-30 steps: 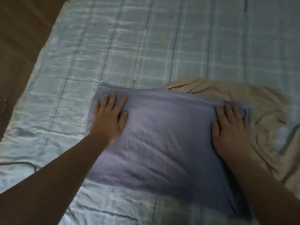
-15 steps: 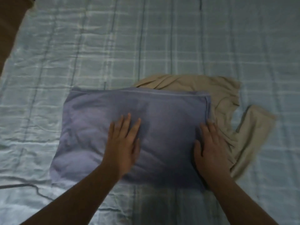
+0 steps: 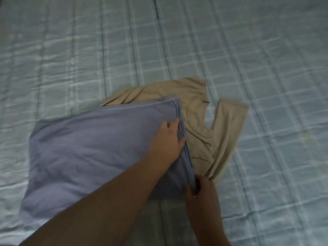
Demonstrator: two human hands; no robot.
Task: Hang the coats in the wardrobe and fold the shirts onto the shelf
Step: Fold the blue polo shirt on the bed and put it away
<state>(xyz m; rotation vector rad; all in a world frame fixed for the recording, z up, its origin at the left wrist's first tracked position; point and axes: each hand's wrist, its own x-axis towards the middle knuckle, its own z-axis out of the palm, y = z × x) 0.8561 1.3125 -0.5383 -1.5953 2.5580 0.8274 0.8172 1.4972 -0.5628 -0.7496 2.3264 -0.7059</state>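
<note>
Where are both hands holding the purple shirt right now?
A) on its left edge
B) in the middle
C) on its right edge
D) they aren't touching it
C: the left hand and right hand both grip the right edge of the purple shirt, beside the beige shirt.

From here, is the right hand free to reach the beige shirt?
Probably not yet: the right hand pinches the blue shirt's near corner. The beige shirt lies uncovered right beside it.

A bed (image 3: pixel 248 50) with a pale blue checked cover is carrying a folded lavender shirt (image 3: pixel 88 148) lying partly over a crumpled beige shirt (image 3: pixel 213 135).
</note>
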